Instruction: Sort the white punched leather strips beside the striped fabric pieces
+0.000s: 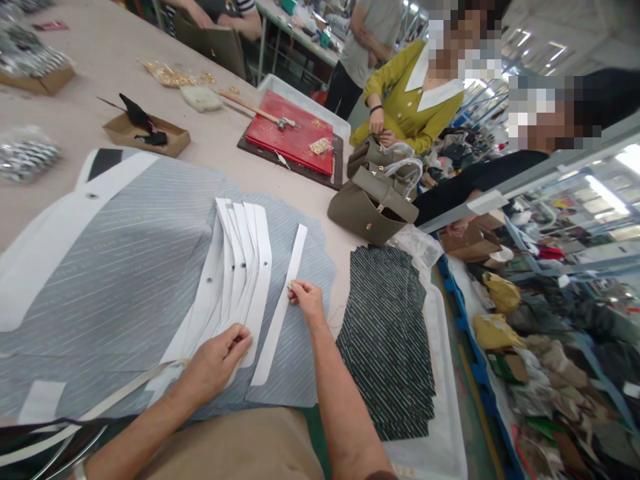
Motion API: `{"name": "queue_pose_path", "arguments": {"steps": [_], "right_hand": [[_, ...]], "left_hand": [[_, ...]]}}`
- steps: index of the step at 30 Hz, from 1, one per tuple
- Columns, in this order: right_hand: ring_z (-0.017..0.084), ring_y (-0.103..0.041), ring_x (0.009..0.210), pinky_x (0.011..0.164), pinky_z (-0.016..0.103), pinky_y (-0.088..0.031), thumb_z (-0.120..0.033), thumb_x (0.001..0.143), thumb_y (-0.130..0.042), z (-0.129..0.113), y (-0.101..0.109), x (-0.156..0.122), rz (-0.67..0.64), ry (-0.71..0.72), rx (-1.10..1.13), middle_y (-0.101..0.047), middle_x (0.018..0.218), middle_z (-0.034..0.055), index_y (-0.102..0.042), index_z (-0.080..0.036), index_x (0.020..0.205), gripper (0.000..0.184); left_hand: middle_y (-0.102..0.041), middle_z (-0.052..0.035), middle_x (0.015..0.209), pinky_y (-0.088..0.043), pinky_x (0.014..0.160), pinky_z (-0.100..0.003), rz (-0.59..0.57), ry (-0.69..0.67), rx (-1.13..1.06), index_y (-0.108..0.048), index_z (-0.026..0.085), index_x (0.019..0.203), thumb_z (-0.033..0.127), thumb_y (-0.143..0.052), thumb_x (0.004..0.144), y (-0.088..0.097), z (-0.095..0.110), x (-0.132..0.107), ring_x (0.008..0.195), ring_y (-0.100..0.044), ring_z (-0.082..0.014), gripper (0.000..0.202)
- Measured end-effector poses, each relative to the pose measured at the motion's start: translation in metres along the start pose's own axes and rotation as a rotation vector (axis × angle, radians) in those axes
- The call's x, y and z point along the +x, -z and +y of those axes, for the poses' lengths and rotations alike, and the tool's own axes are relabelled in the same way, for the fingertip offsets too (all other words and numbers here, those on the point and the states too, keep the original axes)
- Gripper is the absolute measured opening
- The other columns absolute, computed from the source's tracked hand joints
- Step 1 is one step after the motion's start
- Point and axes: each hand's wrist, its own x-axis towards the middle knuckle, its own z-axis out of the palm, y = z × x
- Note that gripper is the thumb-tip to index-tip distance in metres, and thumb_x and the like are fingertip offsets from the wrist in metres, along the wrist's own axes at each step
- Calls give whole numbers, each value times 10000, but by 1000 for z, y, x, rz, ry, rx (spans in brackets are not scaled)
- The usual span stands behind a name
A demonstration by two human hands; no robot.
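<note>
Pinching white strip [295, 257] with right hand [306, 301], left hand [215, 363] grip on white stack [245, 247], tray [117, 133] holding black scraps [143, 120]

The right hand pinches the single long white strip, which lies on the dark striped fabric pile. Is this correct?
No. In the head view the right hand pinches the single long white strip, but the strip lies on the light grey striped fabric.

Cloth and paper-like pieces
The grey striped cloth [125, 267] is looking matt and woven; the white strip [291, 267] is looking smooth, paper-like.
</note>
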Motion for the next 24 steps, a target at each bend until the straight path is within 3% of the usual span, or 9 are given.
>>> {"name": "queue_pose_path", "arguments": {"steps": [5,9,12,14,16,19,21,24], "right_hand": [[75,-519,403,400,167,-433,-334,700,-695,-1,-8,5,-36,-21,-108,-574,489,-61,-664,-141,806,222],[103,-522,355,336,169,-381,-313,694,-747,-7,-5,9,-22,-56,-325,-549,497,-105,-571,-173,1054,425],[111,-504,345,342,196,-385,-396,751,-715,-10,4,5,33,-76,-478,-541,522,-101,-534,-170,1062,426],[125,-566,442,445,223,-472,-416,806,-653,-9,7,-6,68,24,-522,-582,589,-68,-540,-166,1064,376],[162,-660,663,647,274,-550,-372,802,-653,-7,4,-23,66,188,-621,-669,782,4,-532,-163,1155,428],[254,-652,1018,906,379,-522,-258,778,-639,-6,-12,-47,45,325,-849,-648,1143,147,-459,-125,1326,592],[306,-632,1075,929,434,-508,-206,799,-574,-11,-26,-57,43,297,-984,-611,1201,214,-404,-76,1389,627],[344,-665,981,844,469,-532,-163,799,-534,-21,-40,-60,7,214,-1120,-621,1143,257,-325,-32,1446,692]], "left_hand": [[-561,49,637,-433,620,-250,-6,17,-53,-566,227,789,479,-453,897,1,-3,1,617,-564,-159,297],[-636,30,679,-466,661,-260,2,55,-114,-630,226,874,497,-487,868,1,-7,3,666,-619,-176,307],[-729,-3,800,-488,736,-276,8,82,-154,-688,229,949,515,-536,831,1,-10,5,772,-669,-204,345],[-747,-8,841,-483,757,-274,1,77,-153,-709,232,895,528,-541,829,0,-12,6,810,-674,-212,347],[-737,2,811,-470,737,-262,-10,70,-134,-706,234,844,533,-523,844,-1,-13,6,789,-665,-203,350],[-703,20,757,-449,699,-245,-15,66,-97,-691,235,833,531,-499,862,-2,-12,5,742,-638,-185,354],[-679,24,727,-439,677,-240,-19,68,-75,-681,230,821,544,-493,860,-4,-10,4,719,-618,-180,368],[-624,29,660,-426,629,-231,-15,80,-38,-654,218,771,585,-471,851,-5,-5,3,664,-581,-171,417]]}}
